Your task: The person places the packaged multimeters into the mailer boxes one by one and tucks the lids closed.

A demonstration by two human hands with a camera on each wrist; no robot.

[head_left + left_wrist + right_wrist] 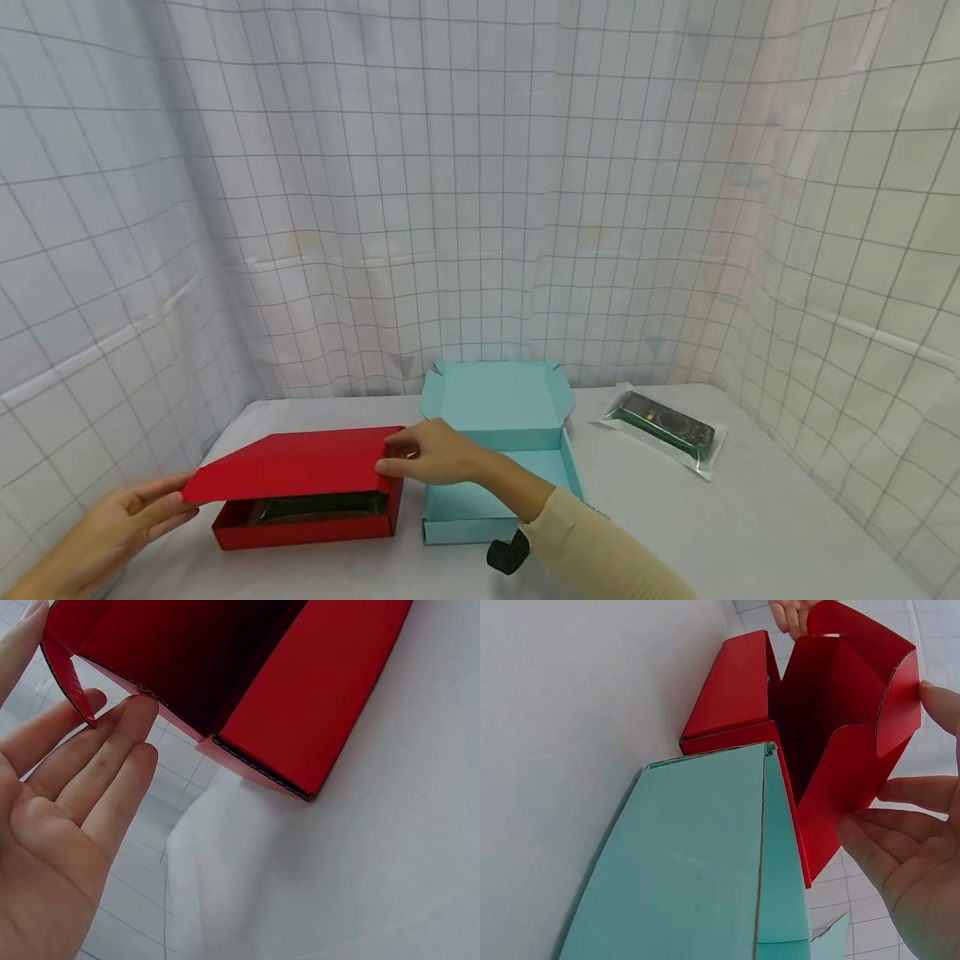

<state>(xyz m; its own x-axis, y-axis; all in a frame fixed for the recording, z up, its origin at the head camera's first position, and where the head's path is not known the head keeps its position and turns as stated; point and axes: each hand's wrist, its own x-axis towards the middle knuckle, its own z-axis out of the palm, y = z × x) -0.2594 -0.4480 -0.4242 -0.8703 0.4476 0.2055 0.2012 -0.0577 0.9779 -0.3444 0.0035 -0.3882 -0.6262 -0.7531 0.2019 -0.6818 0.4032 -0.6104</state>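
Lower left of frame: red box (306, 533) ajar, hand at each end.

Left hand (123, 529): grip pinching left corner of red lid (292, 462), thumb against index, other fingers nearly straight alongside. Right hand (444, 454): grip pinching right end of red lid, thumb at front, fingers at the side. Red lid tilted above the tray; dark wrapped item (322, 506) visible through the front gap, inside red box.

Bottom center: teal box (480, 531), lid folded back, right forearm crossing over it. Right of center: black device in clear pouch (663, 423), flat on white desk (750, 517). Gridded curtain (480, 192) fills upper frame.
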